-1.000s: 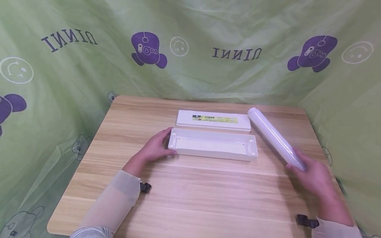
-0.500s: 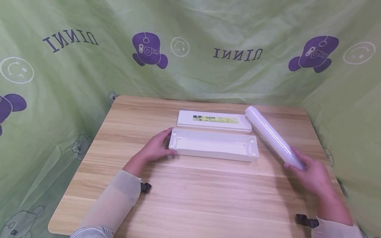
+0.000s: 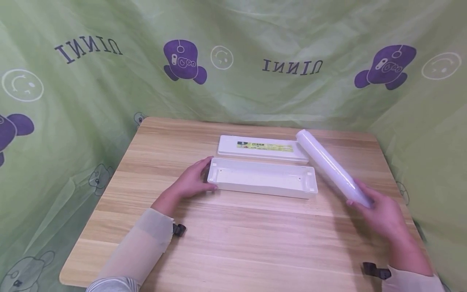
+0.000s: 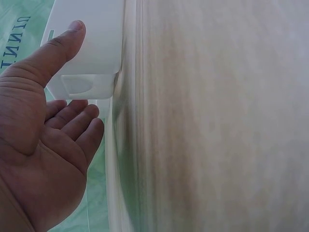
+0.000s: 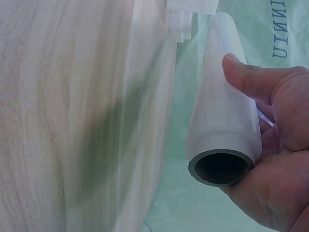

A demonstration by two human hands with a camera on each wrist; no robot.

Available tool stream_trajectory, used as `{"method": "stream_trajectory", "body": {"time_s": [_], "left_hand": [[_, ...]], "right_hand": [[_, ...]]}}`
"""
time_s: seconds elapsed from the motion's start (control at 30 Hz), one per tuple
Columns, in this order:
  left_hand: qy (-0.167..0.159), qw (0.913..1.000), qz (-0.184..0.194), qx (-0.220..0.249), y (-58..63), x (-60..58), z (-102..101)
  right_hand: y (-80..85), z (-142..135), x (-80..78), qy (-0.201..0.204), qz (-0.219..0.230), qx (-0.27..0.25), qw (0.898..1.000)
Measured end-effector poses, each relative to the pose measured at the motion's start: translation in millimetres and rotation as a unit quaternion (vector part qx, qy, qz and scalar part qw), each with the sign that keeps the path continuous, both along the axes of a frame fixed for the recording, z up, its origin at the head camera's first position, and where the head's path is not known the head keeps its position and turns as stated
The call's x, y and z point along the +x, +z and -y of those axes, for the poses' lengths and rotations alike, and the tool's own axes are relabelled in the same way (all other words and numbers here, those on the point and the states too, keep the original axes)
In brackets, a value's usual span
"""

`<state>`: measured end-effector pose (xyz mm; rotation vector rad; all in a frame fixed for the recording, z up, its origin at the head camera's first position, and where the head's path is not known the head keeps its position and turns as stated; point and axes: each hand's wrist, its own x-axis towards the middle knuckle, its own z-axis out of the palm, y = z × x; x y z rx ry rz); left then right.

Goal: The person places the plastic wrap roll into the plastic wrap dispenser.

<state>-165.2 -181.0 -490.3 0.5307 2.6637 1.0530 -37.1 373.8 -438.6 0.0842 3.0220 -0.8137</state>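
A long white plastic box (image 3: pixel 262 191) lies without its cover on the wooden table, and nothing is inside it. My left hand (image 3: pixel 190 181) holds the box's left end, thumb on the near side and fingers at the far side. Above the table on the right, my right hand (image 3: pixel 385 213) grips the near end of a roll of cling film (image 3: pixel 328 164). The roll slants away to the left, its far end overlapping the lid's right end in the head view. The right wrist view shows the roll's dark hollow core (image 5: pixel 222 166).
Behind the box lies a white lid (image 3: pixel 262 155) with a yellow-green label (image 3: pixel 264 147). The wooden table (image 3: pixel 255 243) has rounded corners. A green printed curtain (image 3: pixel 240 93) hangs close around its back and sides.
The far end of the cling film roll has swung left, toward the lid, as my right hand shifts slightly left. My left hand stays at the box's end.
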Motion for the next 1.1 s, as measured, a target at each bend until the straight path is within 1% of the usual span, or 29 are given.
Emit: {"method": "stream_trajectory", "body": {"time_s": [0.17,0.5,0.8,1.03,1.1], "left_hand": [[0.002,1.0,0.003,0.002,1.0,-0.2,0],[0.002,0.9998,0.01,0.014,-1.2,-2.1,0],[0.002,0.9999,0.01,0.013,-2.0,-1.7,-1],[-0.005,0.9985,0.018,0.052,-4.1,-1.9,0],[-0.005,0.9983,0.018,0.054,-4.1,-1.6,0]], "right_hand": [[1.9,2,-1.1,0.003,0.0,-0.003,1.0],[6.0,8,-2.5,0.006,-0.01,-0.008,1.0],[8.0,13,-3.9,0.011,-0.014,-0.012,1.0],[10.8,16,-4.5,0.017,-0.024,-0.014,0.999],[11.1,16,-4.7,0.017,-0.022,-0.015,1.0]]}}
